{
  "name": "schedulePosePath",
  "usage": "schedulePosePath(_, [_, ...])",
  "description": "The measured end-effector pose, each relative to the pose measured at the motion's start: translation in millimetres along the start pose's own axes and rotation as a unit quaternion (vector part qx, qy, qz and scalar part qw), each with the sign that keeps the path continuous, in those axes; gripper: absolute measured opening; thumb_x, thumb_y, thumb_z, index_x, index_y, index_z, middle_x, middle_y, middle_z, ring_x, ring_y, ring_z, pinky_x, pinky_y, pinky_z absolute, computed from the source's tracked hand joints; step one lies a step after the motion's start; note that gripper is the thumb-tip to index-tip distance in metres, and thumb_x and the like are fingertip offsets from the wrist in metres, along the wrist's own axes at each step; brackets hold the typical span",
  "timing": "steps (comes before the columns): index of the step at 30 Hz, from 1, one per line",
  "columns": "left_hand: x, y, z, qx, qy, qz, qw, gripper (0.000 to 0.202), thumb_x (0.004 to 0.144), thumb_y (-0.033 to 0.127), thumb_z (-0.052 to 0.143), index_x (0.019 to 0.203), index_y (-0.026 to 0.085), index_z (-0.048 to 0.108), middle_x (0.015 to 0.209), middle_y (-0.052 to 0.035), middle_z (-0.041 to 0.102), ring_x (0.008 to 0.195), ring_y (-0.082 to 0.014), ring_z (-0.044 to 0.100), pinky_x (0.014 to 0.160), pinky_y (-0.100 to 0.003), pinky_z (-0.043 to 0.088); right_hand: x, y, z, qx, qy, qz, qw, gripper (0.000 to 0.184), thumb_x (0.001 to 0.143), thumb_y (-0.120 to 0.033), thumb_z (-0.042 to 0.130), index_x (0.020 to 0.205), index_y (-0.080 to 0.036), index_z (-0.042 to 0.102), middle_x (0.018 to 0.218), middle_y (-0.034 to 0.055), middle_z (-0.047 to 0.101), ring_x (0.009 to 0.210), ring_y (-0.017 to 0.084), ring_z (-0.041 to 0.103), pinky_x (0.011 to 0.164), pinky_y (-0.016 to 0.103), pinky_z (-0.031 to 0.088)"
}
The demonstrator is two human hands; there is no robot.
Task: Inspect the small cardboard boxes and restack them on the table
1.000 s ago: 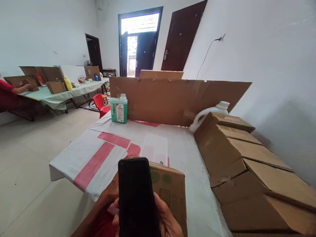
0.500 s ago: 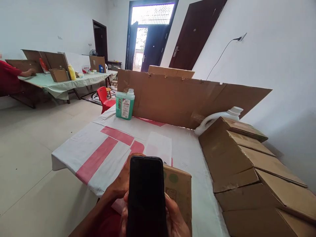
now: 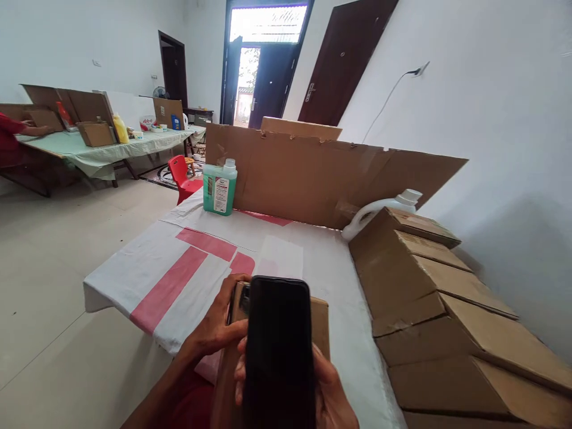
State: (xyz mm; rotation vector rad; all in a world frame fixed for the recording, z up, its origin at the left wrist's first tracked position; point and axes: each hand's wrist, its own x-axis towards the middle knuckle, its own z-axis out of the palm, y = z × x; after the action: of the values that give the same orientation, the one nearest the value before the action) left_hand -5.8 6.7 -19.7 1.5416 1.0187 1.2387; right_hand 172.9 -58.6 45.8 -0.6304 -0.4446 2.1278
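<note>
Item: black phone [image 3: 279, 351], screen dark, tilted up at the near edge of the scene, held in the right hand [image 3: 333, 387], fingers wrapped around it, thumb on one long edge, tips on the other. Handling, as judged: light, stiff, slick-faced, breakable if dropped; best taken by its long edges. Behind it: small cardboard box [image 3: 320, 319], partly hidden; probably stiff and easily dented. Left hand [image 3: 221, 325]: fingers partly spread over the box's far left corner, thumb reaching toward the phone; whether they grip cannot be told. Beneath: tabletop [image 3: 339, 262], white-and-red cover. Right side: stepped cardboard cartons [image 3: 411, 322], likely limiting sideways reach. Beyond, on the tabletop: pale translucent sheet [image 3: 279, 256]; white handled jug [image 3: 364, 220], partly behind the cartons; green bottle [image 3: 218, 193], upright, far left. Back edge: upright cardboard panel [image 3: 290, 179], a barrier to forward reach. Farther left: red chair [image 3: 179, 173]; second tabletop [image 3: 152, 140] with yellow bottle [image 3: 120, 128]; a co-worker's red sleeve [image 3: 9, 128].
</note>
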Motion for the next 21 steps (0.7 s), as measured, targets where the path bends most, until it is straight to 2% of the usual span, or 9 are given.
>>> schedulePosePath(4, [1, -4, -1.7, -0.015, -0.036, 0.006, 0.999, 0.072, 0.083, 0.056, 0.071, 0.143, 0.025, 0.045, 0.130, -0.0102, 0.060, 0.118, -0.0332, 0.059, 0.104, -0.047, 0.045, -10, -25, -9, -0.017, 0.035, -0.052, 0.998, 0.051, 0.089, -0.062, 0.064, 0.108, -0.018, 0.080, 0.109, 0.0124, 0.079, 0.095, 0.027, 0.074, 0.092, 0.042, 0.058])
schedulePosePath(7, [0, -4, -2.0, -0.020, -0.046, -0.002, 0.999, 0.071, 0.084, 0.056, 0.069, 0.143, 0.025, 0.043, 0.131, -0.0108, 0.059, 0.119, -0.0337, 0.058, 0.103, -0.046, 0.044, -13, -45, -17, -0.045, 0.069, -0.098, 0.992, 0.056, 0.088, -0.070, 0.062, 0.111, -0.022, 0.080, 0.113, 0.0128, 0.079, 0.092, 0.028, 0.075, 0.085, 0.046, 0.060])
schedulePosePath(10, [-1, -4, -2.9, -0.034, -0.052, -0.008, 0.998, 0.072, 0.084, 0.057, 0.068, 0.143, 0.026, 0.042, 0.131, -0.0113, 0.059, 0.119, -0.0345, 0.059, 0.101, -0.045, 0.045, -6, -69, -36, -0.062, 0.140, -0.212, 0.965, 0.063, 0.082, -0.078, 0.063, 0.111, -0.024, 0.079, 0.111, 0.0126, 0.079, 0.089, 0.030, 0.076, 0.081, 0.047, 0.062])
schedulePosePath(13, [-1, -5, -4.6, -0.045, -0.049, -0.011, 0.998, 0.073, 0.083, 0.058, 0.068, 0.143, 0.026, 0.040, 0.128, -0.0107, 0.059, 0.117, -0.0341, 0.059, 0.100, -0.045, 0.046, 14, -90, -79, -0.120, 0.267, -0.305, 0.906, 0.064, 0.077, -0.074, 0.070, 0.114, -0.022, 0.075, 0.101, 0.0112, 0.080, 0.089, 0.029, 0.075, 0.084, 0.047, 0.061])
schedulePosePath(15, [-1, -6, -5.6, -0.046, -0.038, -0.016, 0.998, 0.072, 0.083, 0.058, 0.069, 0.142, 0.026, 0.041, 0.126, -0.0100, 0.060, 0.115, -0.0336, 0.060, 0.099, -0.045, 0.046, 29, -96, -120, -0.203, 0.361, -0.303, 0.858, 0.071, 0.071, -0.074, 0.072, 0.112, -0.017, 0.073, 0.091, 0.0119, 0.079, 0.095, 0.033, 0.074, 0.088, 0.049, 0.059])
schedulePosePath(16, [-1, -6, -6.2, -0.046, -0.033, -0.020, 0.998, 0.072, 0.083, 0.058, 0.068, 0.142, 0.026, 0.042, 0.126, -0.0099, 0.060, 0.115, -0.0335, 0.060, 0.099, -0.045, 0.046, 36, -96, -142, -0.259, 0.414, -0.300, 0.820, 0.069, 0.068, -0.072, 0.073, 0.108, -0.015, 0.073, 0.092, 0.0129, 0.079, 0.102, 0.035, 0.072, 0.092, 0.048, 0.057])
schedulePosePath(18, [0, -7, -7.4, -0.043, -0.025, -0.028, 0.998, 0.069, 0.084, 0.058, 0.067, 0.141, 0.026, 0.042, 0.126, -0.0101, 0.061, 0.116, -0.0337, 0.060, 0.101, -0.046, 0.045, 44, -90, -183, -0.357, 0.493, -0.254, 0.751, 0.063, 0.064, -0.071, 0.070, 0.091, -0.014, 0.074, 0.091, 0.0167, 0.078, 0.110, 0.040, 0.068, 0.096, 0.049, 0.054])
schedulePosePath(21, [-1, -9, -9.6, -0.030, -0.011, -0.024, 0.999, 0.069, 0.084, 0.058, 0.068, 0.139, 0.025, 0.044, 0.127, -0.0109, 0.060, 0.119, -0.0343, 0.058, 0.102, -0.046, 0.044, 45, -77, -223, -0.480, 0.536, -0.159, 0.676, 0.053, 0.066, -0.071, 0.057, 0.071, -0.021, 0.069, 0.077, 0.0172, 0.076, 0.095, 0.043, 0.069, 0.083, 0.051, 0.055])
